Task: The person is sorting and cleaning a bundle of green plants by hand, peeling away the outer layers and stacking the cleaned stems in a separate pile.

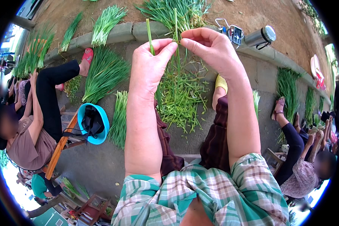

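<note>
My left hand (154, 63) holds long green chive-like stalks between thumb and fingers; one pale stalk (149, 29) stands up behind the thumb. At the left thumb tip, my right hand (217, 52) pinches a thin upright stalk (175, 24) with thumb and forefinger. Leaves hang below the fingers, partly hidden by my left wrist. On the pavement beneath lies a heap of green and yellowish trimmings (183, 108). Past my hands, a large loose bunch of green stalks (172, 12) rests over the kerb. A neater bunch (119, 121) lies left of my left forearm.
A stone kerb (118, 33) curves across, holding a mobile phone (236, 35) and a steel flask (258, 36). Left stands a blue bucket (107, 121) with a black bag inside. A seated person (34, 149) is at left, another (302, 175) at right, near more green bunches (106, 73).
</note>
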The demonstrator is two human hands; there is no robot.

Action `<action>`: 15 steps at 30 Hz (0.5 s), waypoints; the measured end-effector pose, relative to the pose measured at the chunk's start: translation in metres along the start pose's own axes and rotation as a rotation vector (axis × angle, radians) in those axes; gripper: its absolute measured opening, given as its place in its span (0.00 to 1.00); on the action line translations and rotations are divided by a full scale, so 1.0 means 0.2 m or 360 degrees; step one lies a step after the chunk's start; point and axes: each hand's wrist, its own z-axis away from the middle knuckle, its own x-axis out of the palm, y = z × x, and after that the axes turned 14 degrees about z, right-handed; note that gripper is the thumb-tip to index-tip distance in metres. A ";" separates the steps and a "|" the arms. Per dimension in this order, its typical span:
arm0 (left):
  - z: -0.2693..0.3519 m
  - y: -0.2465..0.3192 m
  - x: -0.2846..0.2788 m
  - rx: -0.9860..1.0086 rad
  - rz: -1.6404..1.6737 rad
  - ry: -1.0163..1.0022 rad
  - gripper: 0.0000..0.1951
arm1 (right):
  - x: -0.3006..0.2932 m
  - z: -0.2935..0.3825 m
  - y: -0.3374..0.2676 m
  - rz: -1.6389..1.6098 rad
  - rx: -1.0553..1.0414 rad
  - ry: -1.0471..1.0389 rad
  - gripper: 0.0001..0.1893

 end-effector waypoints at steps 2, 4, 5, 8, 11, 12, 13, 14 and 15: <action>0.00 0.00 0.01 0.0032 0.0007 -0.0005 0.11 | 0.02 0.01 -0.02 -0.0082 0.0052 0.0003 0.15; 0.00 0.00 0.02 0.0048 0.0019 -0.0021 0.12 | 0.03 0.01 -0.01 -0.0016 0.0056 0.0032 0.14; 0.01 0.00 0.03 0.0033 -0.0002 -0.0035 0.12 | 0.03 0.01 0.00 0.0047 0.0058 0.0060 0.14; -0.01 -0.02 0.01 0.0063 0.0017 -0.0055 0.12 | 0.03 0.00 -0.01 0.0115 0.0004 0.0117 0.13; 0.00 0.01 0.02 0.0053 0.0024 -0.0024 0.12 | -0.01 -0.01 0.03 -0.0235 0.0029 0.0115 0.12; 0.00 0.02 0.02 0.0013 -0.0023 0.0040 0.11 | -0.02 -0.01 0.01 -0.0331 0.0080 0.0161 0.12; 0.00 0.02 0.01 0.0013 -0.0024 0.0043 0.11 | -0.03 -0.01 0.00 -0.0332 0.0080 0.0158 0.12; 0.00 0.02 0.01 0.0036 -0.0025 0.0057 0.12 | -0.05 -0.01 -0.01 -0.0387 0.0086 0.0218 0.13; 0.00 0.01 0.01 0.0061 -0.0026 0.0069 0.13 | -0.07 0.00 -0.01 -0.0441 0.0091 0.0282 0.13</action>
